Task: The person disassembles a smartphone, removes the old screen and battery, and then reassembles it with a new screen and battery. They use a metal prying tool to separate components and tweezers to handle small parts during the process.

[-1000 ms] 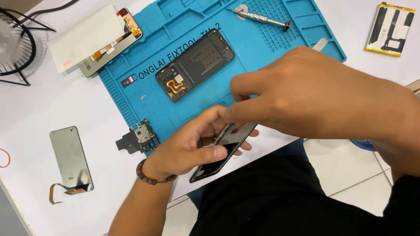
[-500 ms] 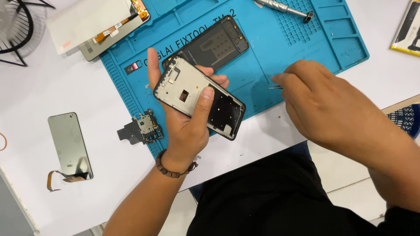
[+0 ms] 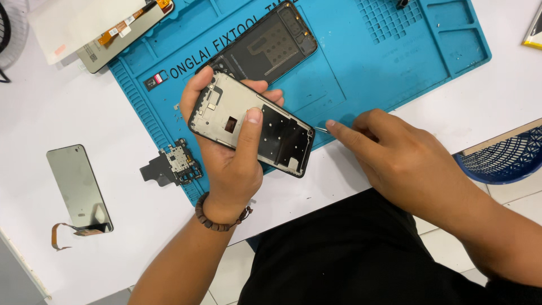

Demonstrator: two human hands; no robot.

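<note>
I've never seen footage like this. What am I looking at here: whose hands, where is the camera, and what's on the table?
There is no machine: a person wears a camera on the head, looking down at their own bare hands. The left hand holds a phone frame above a blue work mat. The right hand pinches a thin metal tool beside the frame's edge. On the mat lies a black back cover; at its edge lies a small circuit board. A loose screen rests on the white table.

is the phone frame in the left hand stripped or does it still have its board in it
Stripped, it seems: the phone frame in the left hand shows bare metal; a circuit board lies apart.
</note>
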